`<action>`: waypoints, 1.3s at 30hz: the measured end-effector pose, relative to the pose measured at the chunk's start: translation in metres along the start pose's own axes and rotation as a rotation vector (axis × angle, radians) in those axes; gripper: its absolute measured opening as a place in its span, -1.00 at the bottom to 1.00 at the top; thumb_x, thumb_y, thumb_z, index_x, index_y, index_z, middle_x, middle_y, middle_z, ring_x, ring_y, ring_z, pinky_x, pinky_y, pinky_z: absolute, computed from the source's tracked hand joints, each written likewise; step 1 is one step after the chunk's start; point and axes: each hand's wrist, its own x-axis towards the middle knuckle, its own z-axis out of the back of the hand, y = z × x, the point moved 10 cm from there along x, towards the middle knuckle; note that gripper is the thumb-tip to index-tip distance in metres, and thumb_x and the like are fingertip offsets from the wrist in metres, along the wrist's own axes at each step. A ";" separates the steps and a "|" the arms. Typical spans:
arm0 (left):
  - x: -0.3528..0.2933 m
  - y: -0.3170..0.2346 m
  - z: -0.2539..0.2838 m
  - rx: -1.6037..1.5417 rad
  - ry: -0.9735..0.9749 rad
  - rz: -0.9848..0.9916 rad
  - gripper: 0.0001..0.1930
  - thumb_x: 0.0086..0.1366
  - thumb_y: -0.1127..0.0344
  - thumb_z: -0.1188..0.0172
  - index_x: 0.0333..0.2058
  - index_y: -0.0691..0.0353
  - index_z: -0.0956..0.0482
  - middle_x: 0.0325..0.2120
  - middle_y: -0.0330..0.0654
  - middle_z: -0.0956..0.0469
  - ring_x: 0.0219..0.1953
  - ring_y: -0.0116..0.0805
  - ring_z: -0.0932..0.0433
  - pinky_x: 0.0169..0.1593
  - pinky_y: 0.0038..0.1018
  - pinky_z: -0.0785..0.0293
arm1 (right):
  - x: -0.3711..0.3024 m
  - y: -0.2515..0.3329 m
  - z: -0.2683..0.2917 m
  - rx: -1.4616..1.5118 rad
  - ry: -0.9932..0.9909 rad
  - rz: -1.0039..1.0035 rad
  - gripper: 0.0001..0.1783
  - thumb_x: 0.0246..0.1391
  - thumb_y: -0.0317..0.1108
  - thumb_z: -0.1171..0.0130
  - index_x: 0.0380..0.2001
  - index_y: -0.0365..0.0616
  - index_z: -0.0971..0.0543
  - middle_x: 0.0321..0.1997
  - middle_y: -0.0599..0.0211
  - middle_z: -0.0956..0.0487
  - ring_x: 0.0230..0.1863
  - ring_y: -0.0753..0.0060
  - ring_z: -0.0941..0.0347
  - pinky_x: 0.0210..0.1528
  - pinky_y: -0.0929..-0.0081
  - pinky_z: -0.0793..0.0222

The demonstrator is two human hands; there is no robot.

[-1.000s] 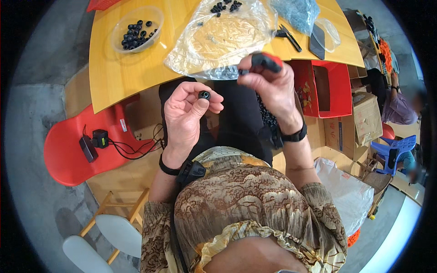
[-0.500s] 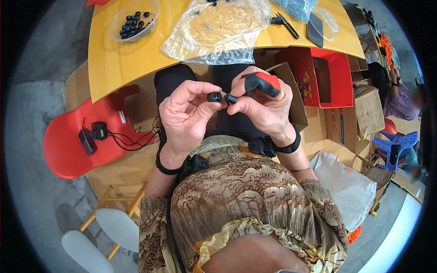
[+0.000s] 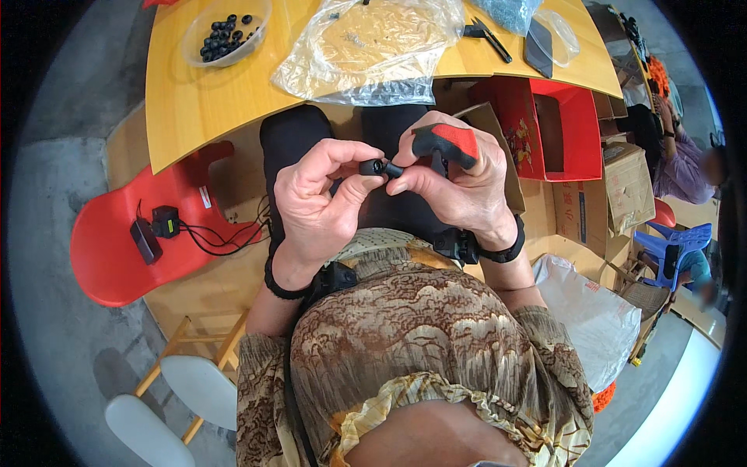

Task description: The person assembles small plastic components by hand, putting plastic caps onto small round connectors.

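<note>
My left hand (image 3: 315,198) pinches a small black hollow cylinder (image 3: 369,167) between thumb and fingertips, its open end turned to the right. My right hand (image 3: 459,175) holds a thinner black rod-like piece (image 3: 394,170) between thumb and forefinger. The two black pieces meet end to end over my lap; whether one sits inside the other I cannot tell. Also gripped in my right hand is a tool with a red and black handle (image 3: 451,145); its other end is hidden by my fingers.
On the yellow table stand a clear bowl (image 3: 253,48) of black round parts, a plastic bag (image 3: 373,54), dark tweezers-like tool (image 3: 492,40) and a dark flat slab (image 3: 537,50). A red chair (image 3: 117,249) with cabled devices is left; a red box (image 3: 576,140) is right. Another person (image 3: 685,159) sits far right.
The thin black piece in my right hand has come up against the open end of the hollow cylinder. The cylinder has turned slightly, and both hands keep their grips.
</note>
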 end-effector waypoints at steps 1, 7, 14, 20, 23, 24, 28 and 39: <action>0.001 0.000 0.000 -0.002 0.000 0.003 -0.88 0.09 0.57 -0.17 -0.35 0.40 -0.48 -0.51 -0.27 -0.51 -0.45 -0.62 -0.48 -0.39 -0.72 -0.39 | 0.000 0.000 0.001 0.000 0.001 -0.003 -0.70 -0.46 -0.48 -0.41 -0.56 -0.23 -0.50 -0.56 0.37 -0.46 -0.54 0.54 -0.37 -0.54 0.66 -0.26; 0.001 -0.009 0.000 0.243 -0.023 -0.070 -0.89 0.02 0.59 -0.19 -0.42 0.35 -0.50 -0.58 -0.21 -0.51 -0.53 -0.56 -0.50 -0.43 -0.67 -0.41 | 0.000 -0.004 0.000 -0.050 0.048 -0.031 -0.72 -0.46 -0.53 -0.39 -0.58 -0.22 -0.49 -0.55 0.38 -0.47 -0.56 0.59 -0.37 -0.55 0.68 -0.28; 0.003 -0.021 -0.008 0.464 0.016 -0.148 -0.88 -0.02 0.58 -0.20 -0.44 0.31 -0.49 -0.60 -0.16 -0.50 -0.58 -0.43 -0.51 -0.51 -0.60 -0.40 | -0.001 -0.009 -0.001 -0.016 0.069 -0.089 -0.77 -0.41 -0.66 -0.31 -0.60 -0.24 -0.48 -0.54 0.39 -0.46 -0.54 0.60 -0.39 -0.52 0.70 -0.31; 0.003 -0.017 -0.009 0.462 0.010 -0.156 -0.87 -0.04 0.61 -0.18 -0.45 0.31 -0.49 -0.61 -0.14 -0.49 -0.59 -0.41 -0.51 -0.53 -0.59 -0.40 | 0.001 -0.008 -0.005 -0.085 0.123 -0.075 -0.76 -0.43 -0.66 -0.30 -0.60 -0.23 -0.47 -0.57 0.40 -0.46 -0.55 0.56 -0.40 -0.52 0.66 -0.31; 0.003 -0.018 -0.010 0.462 0.003 -0.161 -0.87 -0.05 0.62 -0.17 -0.46 0.31 -0.49 -0.61 -0.14 -0.49 -0.60 -0.42 -0.51 -0.54 -0.59 -0.39 | 0.001 -0.009 -0.006 -0.105 0.145 -0.084 -0.76 -0.42 -0.62 -0.32 -0.60 -0.22 -0.47 -0.58 0.40 -0.46 -0.54 0.54 -0.41 -0.51 0.64 -0.31; 0.002 -0.019 -0.010 0.462 0.004 -0.162 -0.87 -0.05 0.63 -0.17 -0.47 0.31 -0.49 -0.62 -0.14 -0.49 -0.60 -0.42 -0.51 -0.54 -0.59 -0.39 | 0.001 -0.009 -0.007 -0.111 0.157 -0.091 -0.76 -0.41 -0.59 -0.34 -0.60 -0.22 -0.47 -0.57 0.40 -0.46 -0.53 0.53 -0.42 -0.51 0.64 -0.31; 0.001 -0.018 -0.009 0.451 -0.011 -0.161 -0.87 -0.06 0.63 -0.17 -0.47 0.31 -0.49 -0.63 -0.15 -0.49 -0.61 -0.43 -0.51 -0.54 -0.60 -0.38 | 0.000 -0.008 -0.007 -0.086 0.169 -0.100 -0.76 -0.37 -0.51 -0.36 -0.60 -0.21 -0.46 -0.57 0.40 -0.46 -0.54 0.53 -0.40 -0.52 0.63 -0.29; -0.003 -0.021 -0.009 0.472 -0.066 -0.203 -0.87 -0.06 0.62 -0.19 -0.49 0.29 -0.48 -0.65 -0.17 -0.47 -0.63 -0.44 -0.49 -0.54 -0.60 -0.37 | -0.007 -0.012 -0.007 -0.029 0.060 -0.068 -0.80 -0.25 -0.43 -0.32 -0.60 -0.18 -0.45 -0.61 0.42 -0.42 -0.62 0.58 -0.30 -0.58 0.65 -0.18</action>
